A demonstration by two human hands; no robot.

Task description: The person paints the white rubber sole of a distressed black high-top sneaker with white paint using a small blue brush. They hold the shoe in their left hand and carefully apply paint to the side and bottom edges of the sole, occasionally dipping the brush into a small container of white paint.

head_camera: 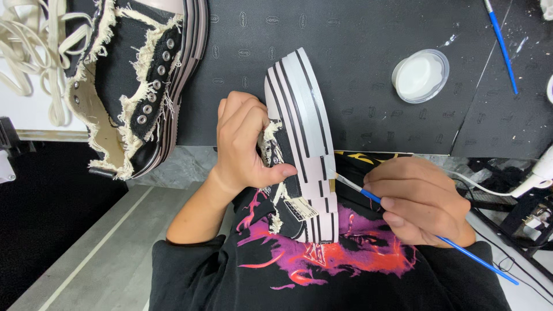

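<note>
My left hand (245, 144) grips a black canvas shoe (299, 144) with frayed cream edges, turned on its side so its thick white-and-black striped sole faces up. My right hand (417, 198) holds a thin blue-handled paintbrush (461, 247). The brush tip touches the sole's side near a small yellowish patch at the heel end. The shoe rests against my black shirt with its pink and red print.
A matching black frayed shoe (138, 75) lies on the black mat (357, 34) at upper left, with loose cream laces (29, 52) beside it. A round dish of white paint (420, 75) and a second blue brush (501, 46) lie at upper right.
</note>
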